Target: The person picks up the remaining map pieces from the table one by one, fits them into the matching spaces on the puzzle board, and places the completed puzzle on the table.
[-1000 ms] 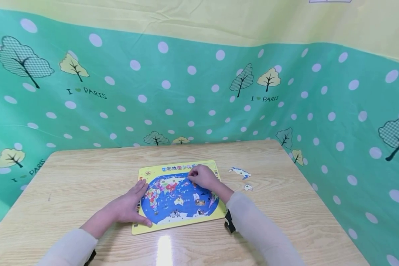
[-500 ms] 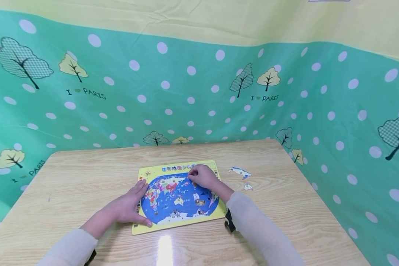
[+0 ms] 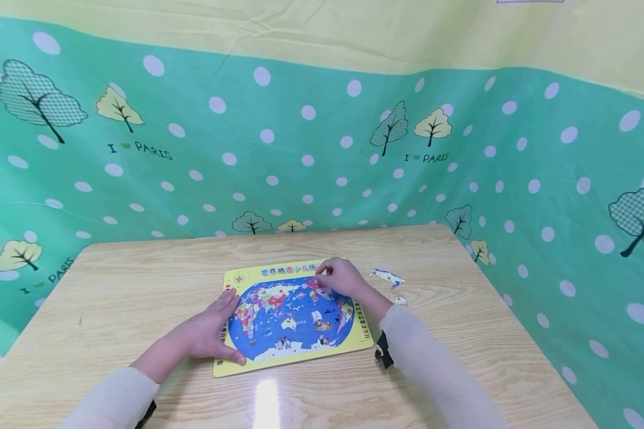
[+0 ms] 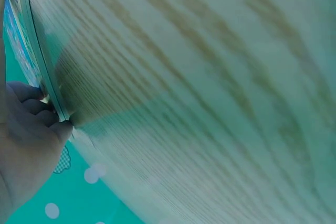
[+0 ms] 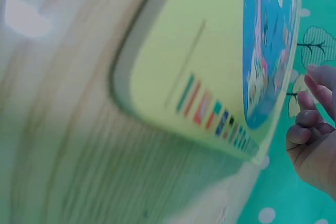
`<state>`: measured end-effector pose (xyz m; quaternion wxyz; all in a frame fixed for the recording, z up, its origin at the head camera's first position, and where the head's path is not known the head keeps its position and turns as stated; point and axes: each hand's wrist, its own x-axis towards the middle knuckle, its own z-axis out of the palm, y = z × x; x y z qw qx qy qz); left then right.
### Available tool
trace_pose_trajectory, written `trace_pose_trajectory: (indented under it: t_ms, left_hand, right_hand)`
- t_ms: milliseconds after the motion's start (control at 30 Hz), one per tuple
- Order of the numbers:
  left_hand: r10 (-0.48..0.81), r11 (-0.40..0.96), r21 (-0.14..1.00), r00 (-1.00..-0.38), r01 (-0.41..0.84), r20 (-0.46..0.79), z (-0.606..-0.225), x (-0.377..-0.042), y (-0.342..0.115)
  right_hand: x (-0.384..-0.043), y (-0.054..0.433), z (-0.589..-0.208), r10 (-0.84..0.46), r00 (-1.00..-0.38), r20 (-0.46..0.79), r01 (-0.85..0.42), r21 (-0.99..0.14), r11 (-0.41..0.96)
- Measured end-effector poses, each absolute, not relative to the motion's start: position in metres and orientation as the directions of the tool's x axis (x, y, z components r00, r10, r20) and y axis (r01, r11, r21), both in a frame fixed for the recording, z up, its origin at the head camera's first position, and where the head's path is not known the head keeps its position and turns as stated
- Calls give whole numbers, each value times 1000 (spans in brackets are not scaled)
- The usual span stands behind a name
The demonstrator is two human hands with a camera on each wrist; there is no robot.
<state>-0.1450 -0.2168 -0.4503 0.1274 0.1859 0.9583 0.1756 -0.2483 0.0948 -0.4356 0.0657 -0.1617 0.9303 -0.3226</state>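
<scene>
A world map puzzle board [image 3: 295, 364] with a yellow border and a blue map lies on the table. My left hand [image 3: 206, 330] rests on its left edge, fingers and thumb spread, the thumb over the near left corner. In the left wrist view, the left hand [image 4: 31, 129] shows at the board edge. My right hand [image 3: 343, 279] is over the map's upper right part, fingers bent, fingertips close over a red patch. The right wrist view shows several curled fingers on the right hand [image 5: 315, 124]; I cannot tell whether a piece is between its fingertips.
Right of the board lie two loose puzzle pieces: a longer white and blue piece [image 3: 388, 277] and a small white piece [image 3: 401, 300]. The wooden table [image 3: 472, 333] meets a green dotted cloth [image 3: 311, 179] at the back and right side.
My right hand has shifted a little to the right along the top of the map, uncovering the red patch and more of the board's right border. The left hand stays where it was.
</scene>
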Motion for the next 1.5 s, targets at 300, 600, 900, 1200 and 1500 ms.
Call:
trace_pose_trajectory:
  t_ms: [300,600,900,1200,1500]
  left_hand:
    - [398,871,379,-900,311,-177,-450,-145,-217]
    - [395,873,380,-901,308,-178,-451,-144,-217]
    - [391,875,378,-902,304,-181,-450,-144,-216]
    - [389,875,382,-902,298,-188,-450,-144,-216]
    - [377,880,380,-907,286,-190,-449,-144,-214]
  right_hand:
    - [-250,120,-427,-297,-954,-42,-203,-639,742]
    - [-246,150,-419,-280,-959,-43,-195,-620,760]
    - [-243,183,-411,-251,-968,-23,-184,-613,769]
    - [-237,214,-406,-286,-953,-98,-175,-592,786]
    - [-230,246,-407,-332,-935,-122,-202,-585,786]
